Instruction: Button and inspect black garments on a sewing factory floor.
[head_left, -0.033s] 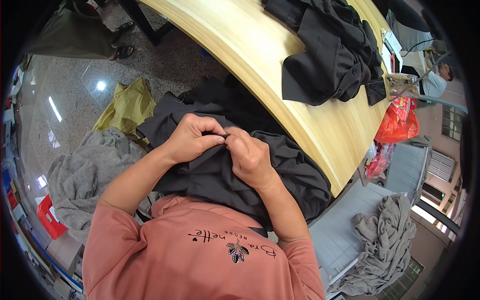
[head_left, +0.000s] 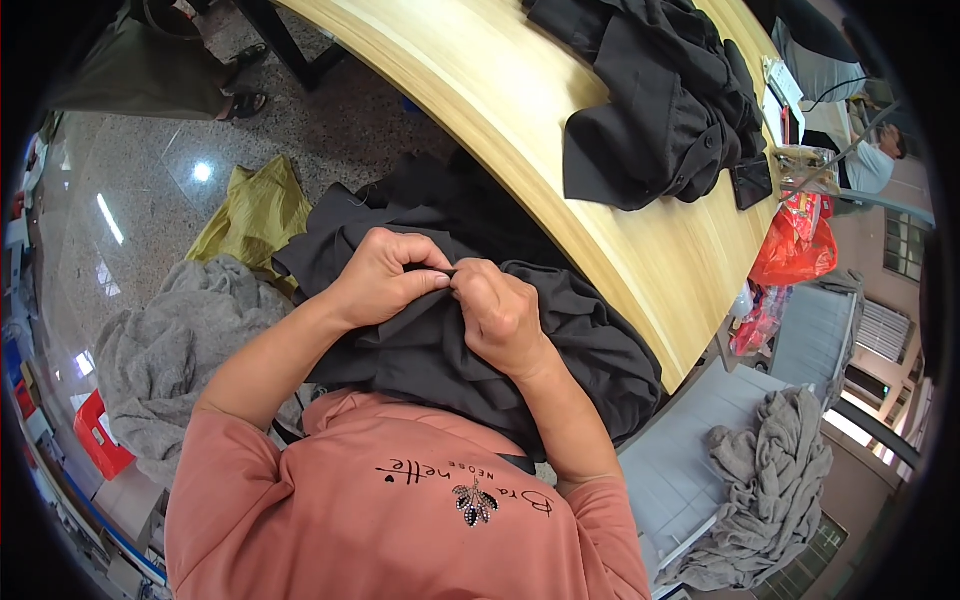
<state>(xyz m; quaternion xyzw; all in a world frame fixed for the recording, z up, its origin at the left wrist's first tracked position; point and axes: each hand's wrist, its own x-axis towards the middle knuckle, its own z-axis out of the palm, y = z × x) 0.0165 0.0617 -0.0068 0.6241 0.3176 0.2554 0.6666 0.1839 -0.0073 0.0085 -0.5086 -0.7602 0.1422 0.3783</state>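
Dark charcoal-grey cloth [head_left: 420, 350], apparently a garment, lies bunched across my lap and along the table's edge. My left hand [head_left: 388, 277] pinches a fold of it between thumb and forefinger. Against those fingertips, my right hand [head_left: 497, 308] grips the same fold with its fingers curled in. Whether a small thing such as a needle or button is between the fingertips is too small to make out. On the table, a similar dark garment [head_left: 660, 130] with buttons lies in a heap, apart from both hands.
The pale wooden table [head_left: 490, 90] curves past on my right, with a black phone [head_left: 752, 185] near its edge. Red plastic bags [head_left: 797, 245] hang beyond. Grey cloth [head_left: 190, 330] and a yellow bag [head_left: 250, 215] lie at left. More grey cloth [head_left: 770, 480] rests at right. A person's sandalled foot [head_left: 245, 105] stands far left.
The fingertips of my right hand, blurred by motion before, now show sharply and have shifted very slightly at the pinched fold. Everything else stays in place.
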